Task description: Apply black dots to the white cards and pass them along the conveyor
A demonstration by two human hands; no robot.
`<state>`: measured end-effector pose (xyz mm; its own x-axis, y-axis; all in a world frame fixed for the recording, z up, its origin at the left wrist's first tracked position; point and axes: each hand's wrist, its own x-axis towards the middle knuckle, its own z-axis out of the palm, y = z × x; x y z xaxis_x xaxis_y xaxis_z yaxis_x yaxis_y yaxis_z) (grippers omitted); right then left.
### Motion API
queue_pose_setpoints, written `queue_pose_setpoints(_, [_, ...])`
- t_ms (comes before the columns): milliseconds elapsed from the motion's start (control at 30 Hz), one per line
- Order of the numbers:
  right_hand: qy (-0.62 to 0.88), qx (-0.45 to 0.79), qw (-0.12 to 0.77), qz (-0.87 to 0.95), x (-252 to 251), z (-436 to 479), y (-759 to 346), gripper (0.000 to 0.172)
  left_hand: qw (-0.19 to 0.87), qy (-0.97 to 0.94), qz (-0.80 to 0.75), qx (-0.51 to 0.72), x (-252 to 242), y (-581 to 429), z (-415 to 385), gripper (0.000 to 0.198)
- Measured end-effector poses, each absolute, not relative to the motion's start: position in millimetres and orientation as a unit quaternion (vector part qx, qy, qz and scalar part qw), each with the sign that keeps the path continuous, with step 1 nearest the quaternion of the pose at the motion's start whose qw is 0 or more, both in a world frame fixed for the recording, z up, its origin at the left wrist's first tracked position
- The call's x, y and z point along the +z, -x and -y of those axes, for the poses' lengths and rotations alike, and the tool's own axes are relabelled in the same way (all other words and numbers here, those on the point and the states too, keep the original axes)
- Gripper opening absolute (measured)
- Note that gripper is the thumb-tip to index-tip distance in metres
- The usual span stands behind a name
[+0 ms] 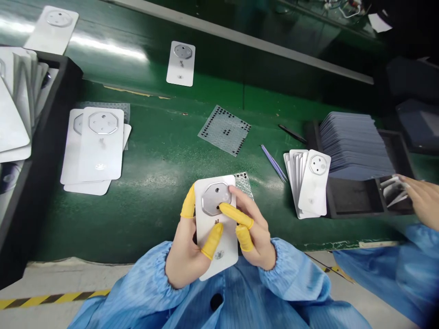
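Note:
In front of my body I hold a white phone back cover (228, 242) with an octagonal silver camera plate (209, 201). My left hand (192, 246) is closed on its left side, thumb across the face and another finger along the edge, both in yellow finger cots. My right hand (254, 228) is at the right edge. Its yellow-cotted index finger presses beside a small black part in a lower hole of the camera plate, while a bare finger touches the cover's upper right edge. Partly behind the cover lies a clear sheet (245, 185) with small black pieces.
Another sheet of black pieces (224, 132), purple tweezers (273, 163) and black tweezers (291, 133) lie ahead. Stacked covers stand left (103, 157) and right (313, 187). A black tray (353, 196) holds grey dividers; a co-worker's hand (423, 198) reaches into it. A black bin (65, 82) stands left.

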<state>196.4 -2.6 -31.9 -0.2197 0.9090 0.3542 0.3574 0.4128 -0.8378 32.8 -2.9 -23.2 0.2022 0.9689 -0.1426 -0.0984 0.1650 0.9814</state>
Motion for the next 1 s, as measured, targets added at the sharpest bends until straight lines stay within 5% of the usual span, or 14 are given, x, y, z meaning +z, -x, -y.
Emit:
queue_pose_setpoints(167, [0.466, 0.263, 0.543, 0.647, -32.1, 4.4, -182.3, 0.033, 0.698, -0.379, -0.431, 0.428, -14.1, -31.6, 5.6, 0.055])
queue_pose_setpoints(300, [0.465, 0.245, 0.539, 0.658, -32.9, 5.1, -176.7, 0.043, 0.663, -0.401, -0.435, 0.458, -15.8, -29.9, 7.5, 0.064])
queue_pose_setpoints(533, [0.517, 0.322, 0.531, 0.589, -21.9, 2.8, -172.7, 0.033, 0.624, -0.443, -0.446, 0.464, -18.4, -32.3, 5.5, 0.069])
queue_pose_setpoints(1000, [0.457, 0.107, 0.511, 0.72, -43.8, 5.8, -174.7, 0.039, 0.55, -0.51, -0.487, 0.447, -22.2, -31.5, 10.8, 0.076])
